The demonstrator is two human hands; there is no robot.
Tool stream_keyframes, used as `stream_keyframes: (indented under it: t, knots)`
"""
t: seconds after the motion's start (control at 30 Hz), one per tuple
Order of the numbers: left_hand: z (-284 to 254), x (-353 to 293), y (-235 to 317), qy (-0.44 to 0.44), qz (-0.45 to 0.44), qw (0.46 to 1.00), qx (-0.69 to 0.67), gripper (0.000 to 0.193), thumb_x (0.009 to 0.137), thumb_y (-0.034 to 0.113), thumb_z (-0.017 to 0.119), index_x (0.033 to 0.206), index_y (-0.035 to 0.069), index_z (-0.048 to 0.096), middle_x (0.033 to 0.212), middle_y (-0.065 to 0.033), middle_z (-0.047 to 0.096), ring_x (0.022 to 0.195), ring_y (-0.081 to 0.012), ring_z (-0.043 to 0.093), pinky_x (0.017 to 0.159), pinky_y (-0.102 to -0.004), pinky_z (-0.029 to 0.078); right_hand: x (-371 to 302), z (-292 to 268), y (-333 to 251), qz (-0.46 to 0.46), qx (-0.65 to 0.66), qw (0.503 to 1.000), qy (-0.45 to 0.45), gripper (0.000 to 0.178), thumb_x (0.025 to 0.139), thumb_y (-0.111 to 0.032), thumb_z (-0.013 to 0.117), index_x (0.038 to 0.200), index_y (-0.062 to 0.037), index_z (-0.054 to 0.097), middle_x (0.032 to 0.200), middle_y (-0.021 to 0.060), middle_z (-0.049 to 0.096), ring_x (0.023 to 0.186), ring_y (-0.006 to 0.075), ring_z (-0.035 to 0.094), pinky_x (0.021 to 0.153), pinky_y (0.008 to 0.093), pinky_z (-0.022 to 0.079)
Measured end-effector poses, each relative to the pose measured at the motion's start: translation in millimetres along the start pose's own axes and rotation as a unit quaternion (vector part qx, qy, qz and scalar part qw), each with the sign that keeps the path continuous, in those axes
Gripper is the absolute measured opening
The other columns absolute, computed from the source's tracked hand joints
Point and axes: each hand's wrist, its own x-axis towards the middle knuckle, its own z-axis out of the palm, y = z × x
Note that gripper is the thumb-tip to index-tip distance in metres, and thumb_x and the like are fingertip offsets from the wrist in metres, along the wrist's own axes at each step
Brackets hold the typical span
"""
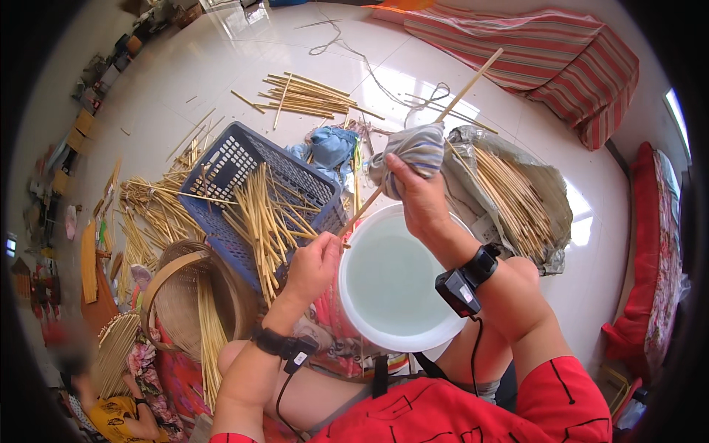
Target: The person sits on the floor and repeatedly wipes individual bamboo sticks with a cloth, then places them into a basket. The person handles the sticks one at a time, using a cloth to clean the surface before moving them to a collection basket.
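My right hand (419,193) is closed around a grey-and-blue striped cloth (422,145), which is wrapped about the middle of a long, thin tan stick (471,83). The stick slants from upper right to lower left. At its lower end, my left hand (314,266) pinches it with the fingers pressed together. Below and between my hands stands a round white bucket (350,304) of cloudy, pale water (395,277). A dark strap with a small black box sits on each of my wrists.
Left of the bucket, a blue plastic crate (235,148) lies tilted with sticks in it. A woven basket (173,295) holds more sticks. Sticks fill a grey sack (555,199) at right; a bundle (306,96) lies beyond. A person (122,417) sits at lower left.
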Motion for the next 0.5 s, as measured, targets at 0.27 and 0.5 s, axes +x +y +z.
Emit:
stream_keyframes:
  t: [0.27, 0.5]
  knots:
    - [-5, -1, -6, -0.062, -0.015, 0.998, -0.015, 0.027, 0.096, 0.023, 0.046, 0.091, -0.002, 0.055, 0.071, -0.0249, 0.056, 0.070, -0.0417, 0.057, 0.057, -0.0412, 0.043, -11, 1, -7, 0.070, 0.001, 0.997, -0.020, 0.029, 0.079, -0.012, 0.073, 0.104, -0.0032, 0.062, 0.097, 0.0059, 0.065, 0.085, 0.0161, 0.062, 0.078, 0.0295, 0.049]
    - [-31, -6, -12, 0.060, 0.122, 0.970, 0.201, 0.022, 0.094, 0.024, 0.050, 0.084, 0.005, 0.056, 0.065, -0.0172, 0.057, 0.060, -0.0381, 0.057, 0.051, -0.0441, 0.042, 48, -33, -69, -0.059, 0.100, 0.990, 0.076, 0.025, 0.083, -0.009, 0.069, 0.103, 0.0005, 0.058, 0.094, 0.0084, 0.062, 0.088, 0.0182, 0.063, 0.075, 0.0308, 0.055]
